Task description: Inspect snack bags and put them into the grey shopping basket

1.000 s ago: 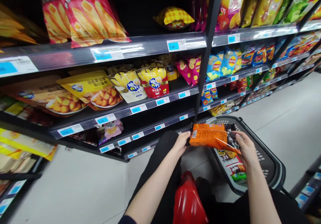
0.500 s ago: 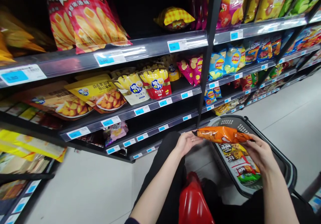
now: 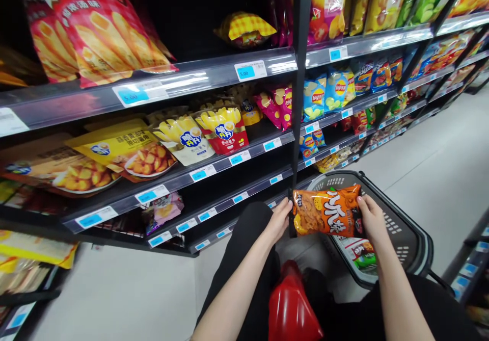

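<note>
An orange snack bag (image 3: 324,212) with white lettering is stretched level between my two hands, its printed front facing up at me. My left hand (image 3: 279,219) pinches the bag's dark left end. At the other end, my right hand (image 3: 372,219) grips the right edge between thumb and fingers. Below and behind the bag stands a grey shopping basket (image 3: 410,234). A green and red snack packet (image 3: 364,257) shows inside it, while the held bag hides other contents.
Black shelves with price-tag rails (image 3: 202,83) rise in front, carrying red snack bags (image 3: 103,30), pouches (image 3: 221,127) and blue chip bags (image 3: 336,91). A shiny red object (image 3: 292,305) lies between my legs. Pale floor (image 3: 126,290) runs along the shelves.
The orange bag has been tilted so its front now faces me, where earlier mostly its narrow side showed. Both hands still hold its ends. The view has shifted slightly right.
</note>
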A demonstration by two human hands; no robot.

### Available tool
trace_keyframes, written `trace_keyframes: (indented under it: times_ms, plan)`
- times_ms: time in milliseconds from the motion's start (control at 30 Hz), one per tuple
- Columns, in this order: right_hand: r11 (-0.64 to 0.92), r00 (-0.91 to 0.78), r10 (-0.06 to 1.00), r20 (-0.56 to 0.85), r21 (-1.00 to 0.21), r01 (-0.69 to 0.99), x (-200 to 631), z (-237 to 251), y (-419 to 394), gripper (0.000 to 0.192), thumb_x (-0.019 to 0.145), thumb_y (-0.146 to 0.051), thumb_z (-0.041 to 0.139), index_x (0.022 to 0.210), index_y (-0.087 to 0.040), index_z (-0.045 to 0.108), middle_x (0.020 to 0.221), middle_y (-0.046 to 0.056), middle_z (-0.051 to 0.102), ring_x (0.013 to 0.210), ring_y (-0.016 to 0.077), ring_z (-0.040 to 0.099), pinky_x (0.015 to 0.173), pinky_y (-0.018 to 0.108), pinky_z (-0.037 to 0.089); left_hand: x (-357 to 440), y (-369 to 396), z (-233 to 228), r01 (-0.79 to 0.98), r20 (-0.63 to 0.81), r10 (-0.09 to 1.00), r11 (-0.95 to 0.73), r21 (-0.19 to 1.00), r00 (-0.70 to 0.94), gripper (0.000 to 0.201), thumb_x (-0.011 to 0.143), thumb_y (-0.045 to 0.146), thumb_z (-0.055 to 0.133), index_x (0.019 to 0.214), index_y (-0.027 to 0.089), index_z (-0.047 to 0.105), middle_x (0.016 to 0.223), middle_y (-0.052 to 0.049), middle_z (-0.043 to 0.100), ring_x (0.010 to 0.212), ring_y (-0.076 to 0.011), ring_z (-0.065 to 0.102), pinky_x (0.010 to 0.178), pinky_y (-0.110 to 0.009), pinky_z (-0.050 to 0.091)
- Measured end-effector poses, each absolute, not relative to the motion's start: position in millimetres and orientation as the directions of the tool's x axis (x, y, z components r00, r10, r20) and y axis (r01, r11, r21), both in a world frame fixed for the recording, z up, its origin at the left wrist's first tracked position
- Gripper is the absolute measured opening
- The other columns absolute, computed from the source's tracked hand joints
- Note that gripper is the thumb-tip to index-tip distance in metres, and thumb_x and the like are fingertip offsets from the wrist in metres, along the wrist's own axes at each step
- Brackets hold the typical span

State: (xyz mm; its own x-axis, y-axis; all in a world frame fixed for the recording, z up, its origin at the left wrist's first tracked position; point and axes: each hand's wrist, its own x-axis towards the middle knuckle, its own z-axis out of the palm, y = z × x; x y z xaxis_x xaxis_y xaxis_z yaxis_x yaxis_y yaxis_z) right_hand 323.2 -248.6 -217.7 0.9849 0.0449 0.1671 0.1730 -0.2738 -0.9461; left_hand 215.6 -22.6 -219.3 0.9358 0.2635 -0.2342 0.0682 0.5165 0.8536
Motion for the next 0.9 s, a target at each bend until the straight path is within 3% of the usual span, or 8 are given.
trace_keyframes:
  times_ms: [100,167,300,400,533,700,900]
  plan:
    - [-0.200,0.988,0.122,0.099,-0.972,0.122,319.1,-219.5,-240.0,0.045,0.073,-0.064,0.049,0.064,-0.019,0.049,0.061,-0.002,0.048,0.060,0.0138,0.042,0.056,0.025,0.034,215.8,-25.2,-219.4,0.020,-0.230,0.334,0.529,0.848,0.914,0.050,0.064,0.057,0.066,0.093,0.015,0.062,0.086,-0.007,0.065,0.079,-0.0181,0.059,0.077,-0.028,0.044]
    - [-0.185,0.988,0.126,0.090,-0.976,0.113,316.0,-220.1,-235.9,0.044,0.075,-0.062,0.048,0.068,-0.019,0.052,0.066,0.000,0.051,0.064,0.0151,0.045,0.060,0.026,0.036,215.3,-23.4,-220.4,-0.024,-0.166,0.422,0.409,0.912,0.891,0.050,0.068,0.059,0.061,0.089,0.014,0.064,0.087,-0.007,0.066,0.083,-0.0195,0.058,0.080,-0.029,0.043]
    - [-0.213,0.992,0.031,0.124,-0.969,0.128,313.5,-223.4,-231.7,0.045,0.078,-0.060,0.045,0.069,-0.017,0.054,0.067,0.001,0.052,0.065,0.0156,0.045,0.059,0.025,0.035,211.2,-18.4,-219.7,-0.060,0.008,0.584,0.070,0.996,0.811,0.044,0.078,0.056,0.049,0.083,0.014,0.063,0.085,-0.005,0.064,0.083,-0.0190,0.055,0.077,-0.026,0.041]
    - [-0.282,0.987,-0.059,0.147,-0.951,0.125,313.8,-225.8,-229.8,0.048,0.079,-0.062,0.042,0.060,-0.018,0.047,0.056,-0.002,0.043,0.056,0.0128,0.038,0.053,0.024,0.030,207.2,-18.2,-217.6,-0.022,0.121,0.656,-0.157,0.987,0.745,0.041,0.084,0.051,0.041,0.072,0.015,0.057,0.071,-0.002,0.058,0.070,-0.0152,0.050,0.066,-0.022,0.038]
    - [-0.404,0.970,-0.086,0.225,-0.898,0.173,311.7,-223.7,-227.3,0.050,0.082,-0.063,0.035,0.055,-0.020,0.037,0.051,-0.004,0.034,0.052,0.0118,0.033,0.051,0.025,0.025,204.6,-18.7,-215.0,0.031,0.199,0.675,-0.312,0.950,0.710,0.040,0.087,0.046,0.037,0.059,0.018,0.044,0.054,0.003,0.043,0.054,-0.0111,0.039,0.054,-0.022,0.030]
    - [-0.702,0.903,-0.112,0.415,-0.676,0.224,303.9,-217.2,-224.1,0.049,0.086,-0.060,0.022,0.057,-0.022,0.031,0.048,-0.003,0.033,0.046,0.0134,0.032,0.051,0.027,0.021,201.3,-14.8,-211.9,0.049,0.241,0.615,-0.416,0.908,0.751,0.031,0.087,0.038,0.039,0.061,0.020,0.043,0.050,0.003,0.038,0.046,-0.0106,0.036,0.051,-0.024,0.025]
    - [-0.678,0.911,-0.109,0.397,-0.700,0.224,306.9,-227.1,-219.2,0.050,0.085,-0.063,0.018,0.057,-0.023,0.029,0.048,-0.002,0.034,0.046,0.0139,0.033,0.051,0.027,0.023,196.1,-15.0,-213.2,-0.009,0.270,0.638,-0.382,0.924,0.721,0.028,0.079,0.035,0.051,0.055,0.022,0.043,0.048,0.003,0.034,0.044,-0.0120,0.033,0.054,-0.026,0.024]
